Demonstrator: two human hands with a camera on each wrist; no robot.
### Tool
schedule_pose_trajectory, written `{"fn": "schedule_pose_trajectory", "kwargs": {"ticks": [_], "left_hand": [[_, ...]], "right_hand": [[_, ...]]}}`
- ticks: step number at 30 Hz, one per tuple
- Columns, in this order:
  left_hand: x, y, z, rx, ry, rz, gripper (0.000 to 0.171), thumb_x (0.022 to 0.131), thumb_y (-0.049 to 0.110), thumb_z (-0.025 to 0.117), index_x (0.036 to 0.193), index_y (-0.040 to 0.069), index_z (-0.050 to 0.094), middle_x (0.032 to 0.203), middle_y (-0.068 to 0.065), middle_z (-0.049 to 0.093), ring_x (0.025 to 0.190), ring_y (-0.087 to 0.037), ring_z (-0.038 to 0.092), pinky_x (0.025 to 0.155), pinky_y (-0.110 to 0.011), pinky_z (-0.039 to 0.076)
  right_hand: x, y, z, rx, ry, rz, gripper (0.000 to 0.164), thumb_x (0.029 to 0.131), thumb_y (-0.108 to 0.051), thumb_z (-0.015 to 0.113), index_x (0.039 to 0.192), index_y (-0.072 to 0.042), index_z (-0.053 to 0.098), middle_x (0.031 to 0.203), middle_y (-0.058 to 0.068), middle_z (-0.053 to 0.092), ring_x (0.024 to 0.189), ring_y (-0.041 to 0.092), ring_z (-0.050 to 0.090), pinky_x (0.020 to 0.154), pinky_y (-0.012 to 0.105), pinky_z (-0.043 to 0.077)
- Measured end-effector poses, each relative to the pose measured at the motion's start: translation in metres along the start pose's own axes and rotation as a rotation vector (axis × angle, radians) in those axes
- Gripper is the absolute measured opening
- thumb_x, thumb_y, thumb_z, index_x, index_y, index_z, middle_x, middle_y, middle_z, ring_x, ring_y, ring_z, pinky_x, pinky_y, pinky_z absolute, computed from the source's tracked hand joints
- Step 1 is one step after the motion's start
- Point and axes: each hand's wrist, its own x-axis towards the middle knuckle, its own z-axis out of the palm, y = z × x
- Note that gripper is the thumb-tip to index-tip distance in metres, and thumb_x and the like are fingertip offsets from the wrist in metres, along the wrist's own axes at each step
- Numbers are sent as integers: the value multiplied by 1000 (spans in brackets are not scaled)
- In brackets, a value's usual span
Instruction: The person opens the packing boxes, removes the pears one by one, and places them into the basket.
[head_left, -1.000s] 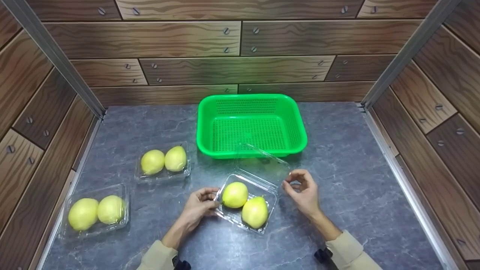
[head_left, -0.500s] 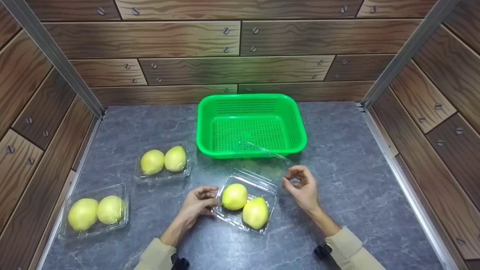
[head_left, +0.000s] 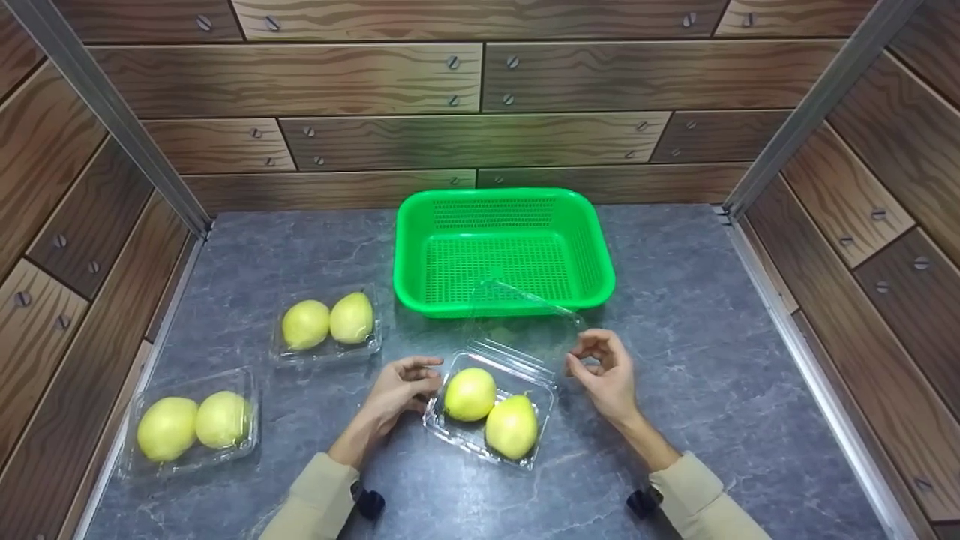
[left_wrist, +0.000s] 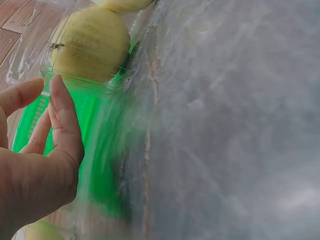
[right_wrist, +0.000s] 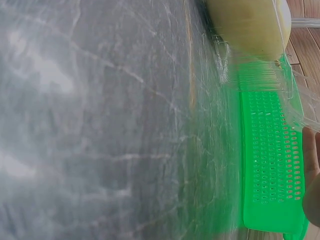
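A clear plastic clamshell container [head_left: 487, 453] with its lid [head_left: 525, 330] raised toward the back stands on the table, holding two yellow-green pears [head_left: 470, 394] [head_left: 511, 426]. My left hand [head_left: 396, 391] is at its left rim, thumb and fingers slightly apart; in the left wrist view the fingertips [left_wrist: 61, 95] lie close by the rim, and contact is hard to judge. On the other side, my right hand [head_left: 606, 375] pinches the lid's right edge between thumb and forefinger. The right wrist view catches only part of that hand [right_wrist: 311, 175] at its right border.
A green plastic basket [head_left: 405, 255] stands behind the container, partly seen through the lid. To the left are two more clear containers, each with two pears: one farther back [head_left: 364, 349], one nearer [head_left: 253, 435]. Wood-patterned walls [head_left: 480, 142] enclose the back and sides.
My left hand has shifted slightly up and away from the container's left rim, uncovering its near-left corner. The right hand has moved slightly toward the back with the lid, which stands a bit higher.
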Motion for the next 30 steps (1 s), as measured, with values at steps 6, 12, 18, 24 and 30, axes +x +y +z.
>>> {"fn": "schedule_pose_trajectory", "kwargs": {"ticks": [6,12,18,24,30], "left_hand": [[4,1,2,26,-2,-2,48,87,2,78,133,-4,65,94,2,72,76,-11,67,56,-21,57],[6,-1,3,24,-13,-6,47,87,0,78,132,-6,65,94,2,70,75,-9,67,55,-21,57],[4,-1,4,18,-24,-3,48,86,-2,78,131,-7,65,95,0,70,72,-8,67,53,-21,58],[-2,-4,4,24,-26,0,47,85,0,80,130,-6,67,94,2,70,70,-8,67,53,-21,57],[-9,-8,4,9,-16,0,47,85,-1,79,130,-7,65,93,3,69,70,-8,66,52,-22,57]], "right_hand": [[1,1,1,-14,7,20,39,81,30,64,114,30,43,94,1,67,78,7,69,59,22,64],[2,2,0,-13,-5,33,39,82,29,63,115,30,43,95,0,66,78,7,69,60,22,64],[7,2,0,-16,-18,39,38,83,28,64,116,29,43,94,0,67,77,7,68,60,22,64],[10,3,0,10,-42,60,39,84,28,63,116,30,42,93,1,67,75,8,69,58,22,64],[13,5,1,13,-74,77,39,84,27,64,117,30,43,92,1,68,74,9,69,56,23,63]]}}
